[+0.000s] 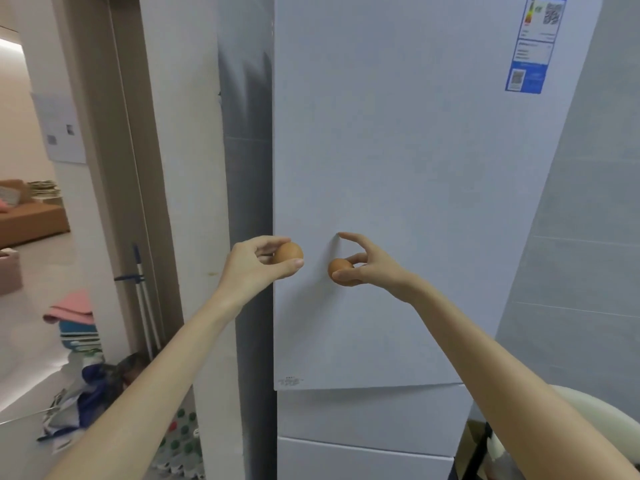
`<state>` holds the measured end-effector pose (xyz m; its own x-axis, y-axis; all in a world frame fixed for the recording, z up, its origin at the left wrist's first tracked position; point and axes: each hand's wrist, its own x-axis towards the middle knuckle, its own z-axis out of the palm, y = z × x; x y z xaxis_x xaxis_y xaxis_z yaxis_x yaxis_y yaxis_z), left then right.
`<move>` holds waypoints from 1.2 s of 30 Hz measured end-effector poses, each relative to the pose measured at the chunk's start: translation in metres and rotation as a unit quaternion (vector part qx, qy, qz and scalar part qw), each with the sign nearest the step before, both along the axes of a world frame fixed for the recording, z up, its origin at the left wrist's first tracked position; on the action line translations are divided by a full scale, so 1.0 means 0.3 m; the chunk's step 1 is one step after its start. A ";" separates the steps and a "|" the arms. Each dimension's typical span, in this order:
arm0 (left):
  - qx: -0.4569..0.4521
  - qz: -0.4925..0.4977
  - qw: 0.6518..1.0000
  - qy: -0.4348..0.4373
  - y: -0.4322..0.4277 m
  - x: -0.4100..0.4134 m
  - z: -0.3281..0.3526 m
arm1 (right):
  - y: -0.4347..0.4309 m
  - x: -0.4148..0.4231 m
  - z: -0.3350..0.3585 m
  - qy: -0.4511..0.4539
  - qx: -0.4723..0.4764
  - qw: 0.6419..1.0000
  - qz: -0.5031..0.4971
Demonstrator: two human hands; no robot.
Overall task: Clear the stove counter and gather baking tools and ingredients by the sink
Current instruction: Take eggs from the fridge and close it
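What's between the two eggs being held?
Nothing: between the left egg and right egg, the head view shows only bare white fridge door.

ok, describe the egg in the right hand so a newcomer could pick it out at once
Start at the tall white fridge door filling the middle. Two brown eggs are held in front of it; this egg is the lower one, in the right hand. That hand's index finger touches the door, unlike the left hand.

Both hands, left hand [258, 263] and right hand [372, 263], each pinch a brown egg before the white fridge door [398, 150].
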<state>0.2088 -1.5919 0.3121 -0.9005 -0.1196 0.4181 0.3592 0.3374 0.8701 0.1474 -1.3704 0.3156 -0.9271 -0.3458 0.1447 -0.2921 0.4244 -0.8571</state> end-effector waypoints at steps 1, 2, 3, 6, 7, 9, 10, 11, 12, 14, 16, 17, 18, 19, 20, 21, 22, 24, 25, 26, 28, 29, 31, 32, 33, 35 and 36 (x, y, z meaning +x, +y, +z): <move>0.003 0.002 1.000 0.000 -0.003 -0.024 -0.001 | -0.006 -0.027 -0.003 -0.002 -0.001 1.000 -0.002; 0.006 0.003 1.000 0.002 -0.007 -0.059 -0.001 | -0.013 -0.065 -0.006 -0.005 -0.004 1.000 -0.004; 0.007 0.004 1.000 0.002 -0.009 -0.083 0.000 | -0.016 -0.090 -0.010 -0.008 -0.006 1.000 -0.006; 0.011 0.009 1.000 0.001 -0.017 -0.170 -0.002 | -0.024 -0.169 -0.017 -0.012 -0.001 1.000 -0.012; 0.013 0.009 1.000 -0.001 -0.018 -0.193 -0.002 | -0.023 -0.189 -0.019 -0.005 0.006 1.000 -0.015; 0.015 0.009 1.000 -0.004 -0.019 -0.239 -0.003 | -0.022 -0.220 -0.019 0.011 0.029 0.999 -0.014; 0.015 0.008 1.000 -0.003 -0.019 -0.254 -0.004 | -0.022 -0.224 -0.017 0.016 0.037 0.999 -0.009; 0.015 0.007 1.000 -0.002 -0.019 -0.267 -0.004 | -0.023 -0.227 -0.014 0.018 0.042 0.999 -0.003; 0.016 0.006 1.000 -0.002 -0.018 -0.280 -0.006 | -0.024 -0.230 -0.012 0.018 0.045 0.999 0.001; 0.015 0.005 1.000 -0.003 -0.015 -0.293 -0.010 | -0.021 -0.225 -0.007 0.017 0.046 0.999 0.001; 0.014 -0.001 1.000 -0.003 -0.009 -0.291 -0.011 | -0.014 -0.217 -0.007 0.012 0.039 0.999 -0.010; 0.013 -0.004 1.000 -0.002 -0.005 -0.288 -0.012 | -0.010 -0.210 -0.008 0.010 0.034 0.999 -0.018; 0.010 -0.006 1.000 -0.002 0.003 -0.277 -0.011 | -0.002 -0.191 -0.009 0.010 0.032 0.999 -0.029; 0.007 -0.006 1.000 0.001 0.008 -0.274 -0.011 | 0.000 -0.179 -0.008 0.010 0.030 0.999 -0.036; 0.003 -0.011 1.000 0.001 0.021 -0.257 -0.011 | 0.012 -0.147 -0.012 0.009 0.029 0.998 -0.048; 0.001 -0.015 1.000 0.001 0.032 -0.244 -0.011 | 0.022 -0.123 -0.017 0.010 0.026 0.998 -0.058; 0.000 -0.025 1.000 0.000 0.052 -0.223 -0.012 | 0.041 -0.086 -0.026 0.012 0.023 0.997 -0.071; -0.004 -0.049 0.999 -0.004 0.095 -0.185 -0.019 | 0.084 -0.017 -0.044 0.018 0.015 0.995 -0.099; -0.006 -0.061 0.998 -0.007 0.117 -0.166 -0.022 | 0.109 0.017 -0.053 0.018 0.009 0.993 -0.113; -0.009 -0.074 0.997 -0.009 0.143 -0.146 -0.026 | 0.136 0.057 -0.058 0.018 0.003 0.991 -0.129; -0.017 -0.105 0.994 -0.011 0.202 -0.100 -0.029 | 0.197 0.145 -0.068 0.020 -0.005 0.986 -0.165; -0.023 -0.121 0.992 -0.013 0.237 -0.076 -0.031 | 0.234 0.193 -0.073 0.019 -0.010 0.983 -0.184; -0.029 -0.152 0.988 -0.016 0.314 -0.024 -0.033 | 0.316 0.288 -0.085 0.019 -0.021 0.975 -0.222; -0.029 -0.162 0.986 -0.017 0.348 -0.003 -0.034 | 0.352 0.326 -0.089 0.020 -0.026 0.971 -0.236; -0.027 -0.175 0.984 -0.016 0.388 0.019 -0.036 | 0.394 0.370 -0.090 0.019 -0.028 0.967 -0.252; -0.027 -0.202 0.979 -0.018 0.483 0.065 -0.034 | 0.488 0.462 -0.093 0.017 -0.031 0.958 -0.286; -0.031 -0.217 0.976 -0.017 0.527 0.085 -0.034 | 0.530 0.501 -0.094 0.017 -0.035 0.952 -0.303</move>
